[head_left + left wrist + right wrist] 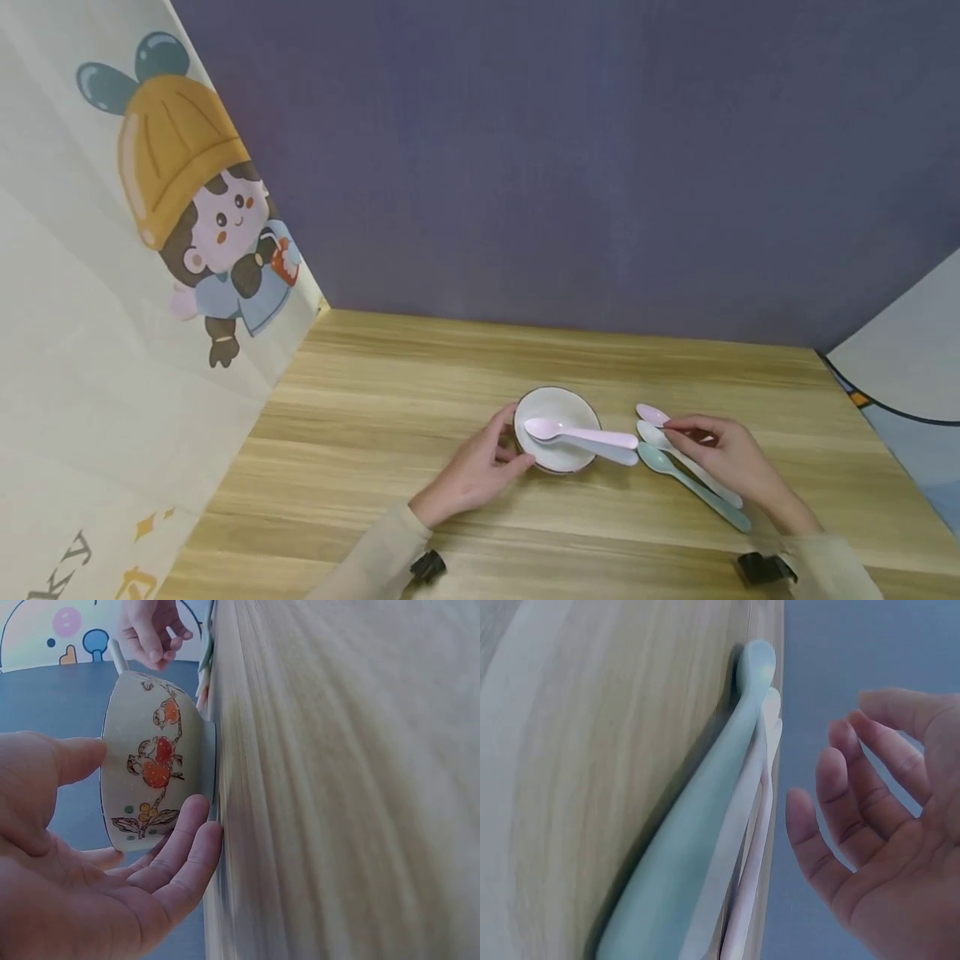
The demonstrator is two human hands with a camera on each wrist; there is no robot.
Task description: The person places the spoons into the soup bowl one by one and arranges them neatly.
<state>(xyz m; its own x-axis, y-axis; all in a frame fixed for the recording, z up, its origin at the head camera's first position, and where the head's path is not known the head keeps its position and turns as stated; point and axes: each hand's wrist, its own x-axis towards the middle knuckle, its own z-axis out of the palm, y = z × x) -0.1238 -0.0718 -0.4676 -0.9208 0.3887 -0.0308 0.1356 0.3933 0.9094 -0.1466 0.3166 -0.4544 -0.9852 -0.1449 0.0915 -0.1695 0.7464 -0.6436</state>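
Observation:
My left hand [480, 468] holds a small white bowl [551, 405], its thumb at the rim and its fingers round the side. Fruit and leaves decorate the outside of the bowl [154, 742] in the left wrist view. A pink spoon [592, 436] and a pale bluish spoon [615, 454] lie in it, handles sticking out to the right. My right hand [727, 458] hovers over three spoons on the table, fingers loosely bent and holding nothing. These are a pink spoon [651, 413], partly hidden by the hand, a white spoon [652, 435] and a green spoon [697, 489].
The wood-grain table [420, 367] ends at a dark blue-grey panel [525, 167] at the back. To the left stands a pale wall [90, 333] with a cartoon figure. Another printed panel [915, 375] borders the right side.

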